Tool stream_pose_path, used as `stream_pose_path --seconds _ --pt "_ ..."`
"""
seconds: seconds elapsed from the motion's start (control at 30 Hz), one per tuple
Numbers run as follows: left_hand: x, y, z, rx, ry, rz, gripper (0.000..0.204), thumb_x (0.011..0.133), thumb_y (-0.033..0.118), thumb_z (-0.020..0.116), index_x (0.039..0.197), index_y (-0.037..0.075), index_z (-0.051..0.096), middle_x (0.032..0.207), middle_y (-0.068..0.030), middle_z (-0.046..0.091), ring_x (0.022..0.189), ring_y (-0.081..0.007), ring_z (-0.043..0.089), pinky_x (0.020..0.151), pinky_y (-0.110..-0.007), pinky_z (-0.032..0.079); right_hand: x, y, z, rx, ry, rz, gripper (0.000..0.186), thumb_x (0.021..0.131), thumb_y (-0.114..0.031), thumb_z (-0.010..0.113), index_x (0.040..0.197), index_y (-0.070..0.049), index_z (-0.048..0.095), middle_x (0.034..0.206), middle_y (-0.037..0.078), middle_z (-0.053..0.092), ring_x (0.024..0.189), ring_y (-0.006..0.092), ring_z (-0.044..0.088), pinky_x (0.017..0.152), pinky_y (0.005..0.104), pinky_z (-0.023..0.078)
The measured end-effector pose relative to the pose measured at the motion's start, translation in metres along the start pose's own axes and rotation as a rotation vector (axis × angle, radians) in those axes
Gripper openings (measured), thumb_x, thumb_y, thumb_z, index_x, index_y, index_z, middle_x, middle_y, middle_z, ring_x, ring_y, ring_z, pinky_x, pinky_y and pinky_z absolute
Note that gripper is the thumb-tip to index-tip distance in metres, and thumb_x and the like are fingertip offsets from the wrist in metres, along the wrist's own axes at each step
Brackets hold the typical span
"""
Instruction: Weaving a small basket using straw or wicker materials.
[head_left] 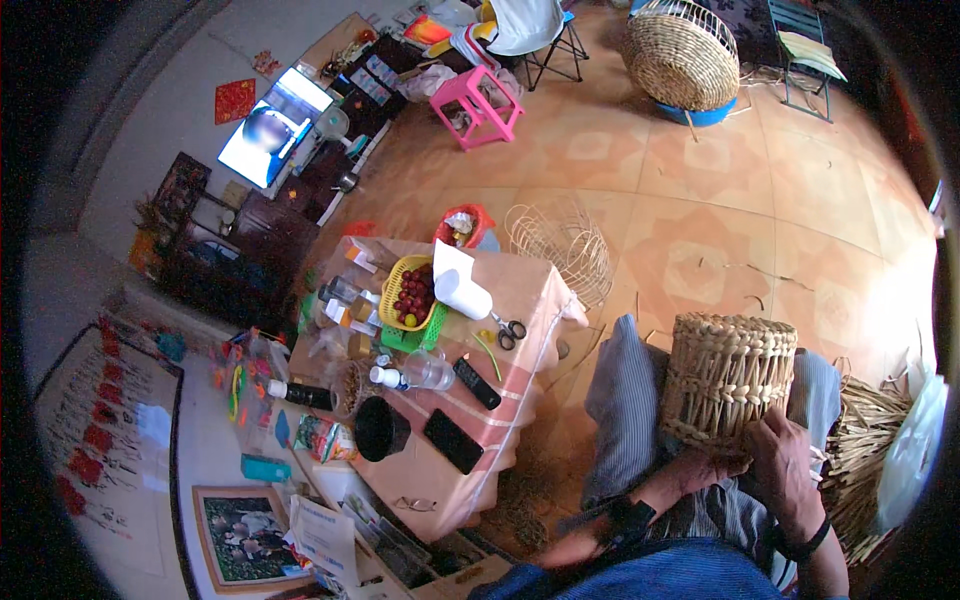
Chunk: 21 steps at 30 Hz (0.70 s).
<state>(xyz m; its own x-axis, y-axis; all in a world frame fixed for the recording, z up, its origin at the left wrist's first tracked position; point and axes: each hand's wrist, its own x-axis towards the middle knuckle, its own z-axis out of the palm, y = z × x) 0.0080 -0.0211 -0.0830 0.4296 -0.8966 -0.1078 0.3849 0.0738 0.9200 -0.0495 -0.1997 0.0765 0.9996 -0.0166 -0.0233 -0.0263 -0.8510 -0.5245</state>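
A woven straw basket lies across my lap, with braided bands and open slanted strands between them. My left hand is closed at its near edge, with the fingertips partly hidden. Beside it, my right hand presses its fingers together against the basket's near right side. Whatever is pinched there is too small to make out. Striped trousers cover my knees beneath the basket. To the right stands a large bundle of dry straw, partly covered by a pale plastic bag.
At left, a cloth-covered table carries a yellow fruit basket, scissors, a remote, a phone and bottles. An unfinished basket frame sits on the floor beyond it. Farther off are a pink stool and a large woven basket.
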Motion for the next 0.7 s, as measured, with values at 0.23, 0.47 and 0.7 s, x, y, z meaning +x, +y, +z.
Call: stream_pose_path --seconds 0.23,0.47,0.7 --pt "-0.018 0.004 -0.014 0.53 0.073 -0.078 0.038 0.102 0.029 0.069 0.133 0.007 0.066 0.136 -0.0115 0.067 0.129 -0.0283 0.06 0.114 -0.045 0.045 0.006 -0.028 -0.045 -0.067 0.122 -0.137 0.01 0.089 -0.016 0.071 0.089 -0.01 0.064 0.082 0.011 0.059 0.07 0.0338 0.064 0.061 0.0471 0.052" --pt "-0.011 0.028 0.0 -0.211 0.255 -0.087 0.063 0.106 0.04 0.063 0.159 0.013 0.04 0.159 -0.0095 0.049 0.145 -0.0289 0.049 0.117 -0.048 0.047 0.014 -0.019 -0.04 0.039 0.046 -0.107 0.019 0.085 -0.016 0.07 0.1 -0.007 0.063 0.091 0.015 0.063 0.081 0.0396 0.07 0.068 0.0496 0.058" --pt "-0.021 0.02 -0.018 0.189 0.308 -0.058 0.051 0.108 0.041 0.057 0.152 0.018 0.047 0.15 -0.0084 0.058 0.133 -0.028 0.061 0.101 -0.051 0.057 0.007 -0.012 -0.072 0.121 0.071 -0.066 0.015 0.09 -0.02 0.077 0.098 -0.008 0.074 0.087 0.011 0.07 0.076 0.034 0.071 0.065 0.0432 0.057"
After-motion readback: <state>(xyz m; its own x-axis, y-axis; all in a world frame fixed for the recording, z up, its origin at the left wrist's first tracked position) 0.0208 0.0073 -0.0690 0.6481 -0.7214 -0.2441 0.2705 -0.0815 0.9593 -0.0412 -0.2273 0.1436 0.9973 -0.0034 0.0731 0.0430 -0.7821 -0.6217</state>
